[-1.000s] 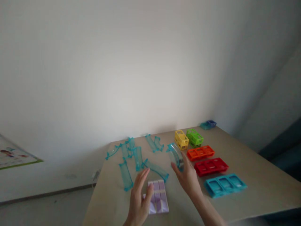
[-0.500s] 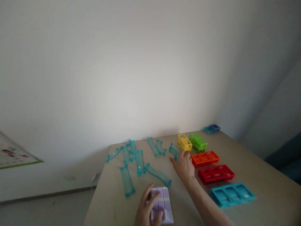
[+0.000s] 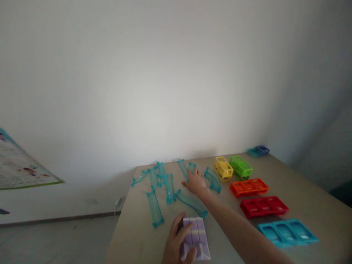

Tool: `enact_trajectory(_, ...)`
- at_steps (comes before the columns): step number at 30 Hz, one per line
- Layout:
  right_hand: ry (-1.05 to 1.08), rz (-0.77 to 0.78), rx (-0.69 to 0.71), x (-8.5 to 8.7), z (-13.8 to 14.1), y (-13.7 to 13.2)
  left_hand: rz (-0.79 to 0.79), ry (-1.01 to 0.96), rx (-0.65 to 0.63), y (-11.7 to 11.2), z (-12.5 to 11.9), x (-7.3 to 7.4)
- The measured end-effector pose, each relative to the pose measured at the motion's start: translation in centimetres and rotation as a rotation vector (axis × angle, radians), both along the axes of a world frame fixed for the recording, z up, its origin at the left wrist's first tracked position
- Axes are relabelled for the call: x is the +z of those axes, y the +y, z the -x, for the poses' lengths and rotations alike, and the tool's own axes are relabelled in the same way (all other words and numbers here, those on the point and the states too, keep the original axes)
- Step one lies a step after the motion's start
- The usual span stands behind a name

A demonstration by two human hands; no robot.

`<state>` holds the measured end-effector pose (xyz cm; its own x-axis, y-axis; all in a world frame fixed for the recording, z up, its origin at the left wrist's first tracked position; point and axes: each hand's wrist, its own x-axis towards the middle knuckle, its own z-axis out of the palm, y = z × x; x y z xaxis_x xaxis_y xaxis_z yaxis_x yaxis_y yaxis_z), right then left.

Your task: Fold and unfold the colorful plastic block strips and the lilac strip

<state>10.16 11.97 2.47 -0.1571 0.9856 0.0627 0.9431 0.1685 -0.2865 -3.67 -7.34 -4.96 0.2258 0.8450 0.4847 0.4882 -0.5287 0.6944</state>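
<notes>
My left hand (image 3: 178, 240) is at the table's near edge, its fingers curled over a lilac block with pale dividing lines (image 3: 202, 238). The thumb presses on the block's near part. Farther back, my right hand (image 3: 196, 181) reaches over a short translucent teal track piece (image 3: 191, 168), fingers apart; it partly hides that piece. Left of it lies a straight teal track piece (image 3: 182, 168). A curved teal piece (image 3: 212, 179) lies to its right. Between my hands is a wavy teal piece (image 3: 191, 204).
More teal track pieces (image 3: 169, 189) lie at left. On the right stand yellow (image 3: 223, 168) and green (image 3: 241, 167) frame blocks, with orange (image 3: 249, 187), red (image 3: 264, 206) and blue (image 3: 288, 233) three-window frames nearer. A dark blue piece (image 3: 262, 150) sits at the back corner, by the wall.
My right hand has moved left, from beside the yellow block to the short teal piece. My left hand stays on the lilac block. The view has shifted slightly left.
</notes>
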Motion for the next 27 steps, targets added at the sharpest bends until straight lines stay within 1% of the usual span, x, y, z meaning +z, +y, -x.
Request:
enact_trajectory(1,-0.003,0.007,0.003,-0.2,0.3,0.3,0.018,-0.04,0.02,0.0,-0.1,0.0)
enact_trajectory(3,0.001,0.018,0.019,-0.2,0.9,0.8,0.063,-0.149,0.098,-0.2,-0.2,0.1)
enact_trajectory(5,0.019,0.03,0.052,0.1,1.5,1.0,0.127,-0.276,0.184,-0.3,-0.2,0.2)
enact_trajectory(7,0.047,0.031,0.086,0.8,1.8,0.8,0.207,-0.402,0.215,-0.3,0.0,0.3)
enact_trajectory(10,0.095,0.019,0.106,1.7,1.8,-0.9,0.305,-0.547,0.202,-0.2,0.5,0.5)
enact_trajectory(13,0.136,0.07,0.114,1.8,0.7,-3.5,0.347,-0.636,0.192,-0.1,0.6,1.1)
enact_trajectory(16,0.188,0.163,0.141,1.0,-1.3,-5.2,0.367,-0.667,0.198,-0.1,0.3,1.9)
enact_trajectory(20,0.338,0.255,0.195,-0.4,-3.9,-5.4,0.38,-0.641,0.229,-0.1,-0.2,2.7)
enact_trajectory(24,0.539,0.34,0.231,-1.8,-5.4,-5.1,0.367,-0.635,0.298,-0.2,-0.2,2.5)
enact_trajectory(27,0.664,0.35,0.215,-2.6,-5.9,-5.3,0.344,-0.584,0.379,-0.2,0.1,2.1)
